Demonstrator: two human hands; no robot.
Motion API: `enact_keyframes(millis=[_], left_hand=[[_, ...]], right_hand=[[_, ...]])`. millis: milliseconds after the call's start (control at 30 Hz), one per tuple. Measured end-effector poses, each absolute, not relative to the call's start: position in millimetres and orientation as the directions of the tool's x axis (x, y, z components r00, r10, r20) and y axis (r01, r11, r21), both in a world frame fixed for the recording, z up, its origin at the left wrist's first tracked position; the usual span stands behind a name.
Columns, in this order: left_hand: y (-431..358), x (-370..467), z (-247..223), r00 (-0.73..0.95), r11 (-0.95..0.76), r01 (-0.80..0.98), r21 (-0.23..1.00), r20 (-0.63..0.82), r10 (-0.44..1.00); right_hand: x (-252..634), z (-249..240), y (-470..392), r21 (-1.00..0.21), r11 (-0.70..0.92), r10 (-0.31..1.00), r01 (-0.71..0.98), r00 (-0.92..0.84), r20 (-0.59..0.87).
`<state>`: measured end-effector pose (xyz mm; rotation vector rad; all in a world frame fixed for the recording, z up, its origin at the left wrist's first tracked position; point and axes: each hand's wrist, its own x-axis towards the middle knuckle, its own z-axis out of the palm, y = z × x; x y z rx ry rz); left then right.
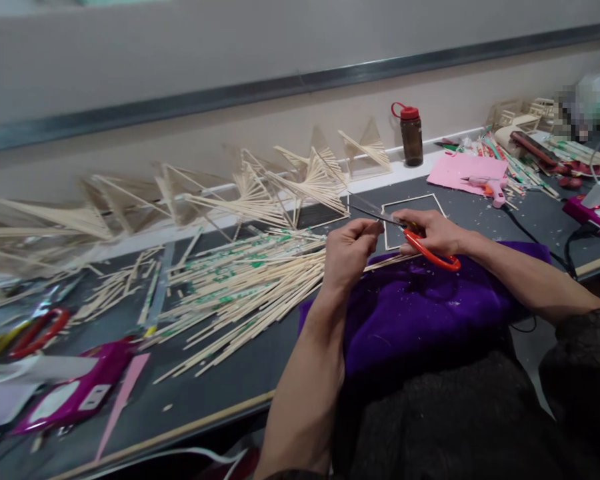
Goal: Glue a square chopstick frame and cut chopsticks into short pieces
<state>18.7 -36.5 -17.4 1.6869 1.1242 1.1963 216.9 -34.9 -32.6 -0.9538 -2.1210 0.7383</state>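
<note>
1. Our right hand (433,229) grips long grey-bladed scissors with red loop handles (416,243) near the velvety purple cloth (405,317), blades pointing left.
2. Our left hand (350,252) curls beside the blades; we cannot tell whether it grips anything.
3. We see a translucent brown, red-lidded bottle (412,141), contents unclear.

Red-capped bottle (413,143) near the wall (330,103), magenta box (83,388) at left.
</note>
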Motion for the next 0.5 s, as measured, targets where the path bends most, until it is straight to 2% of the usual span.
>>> enact_keyframes(millis=[133,267,367,500], left_hand=[[-41.1,21.0,-10.2,0.238,-0.107,0.027,0.994,0.097,0.966],[-42.4,20.2,-7.2,0.3,0.049,-0.033,0.998,-0.037,0.953],[-40.2,19.6,-8.8,0.305,0.065,-0.058,0.996,-0.044,0.951],[-34.9,15.9,-11.7,0.258,-0.027,-0.111,0.993,0.055,0.965]], right_hand=[[220.9,-29.3,-34.8,-0.745,0.561,0.786,0.362,-0.516,0.34],[222.0,-27.6,-33.6,-0.733,0.566,0.789,0.378,-0.505,0.35],[221.0,-29.3,-31.4,-0.741,0.553,0.805,0.381,-0.474,0.357],[221.2,-34.4,-26.7,-0.804,0.492,0.855,0.334,-0.359,0.375]])
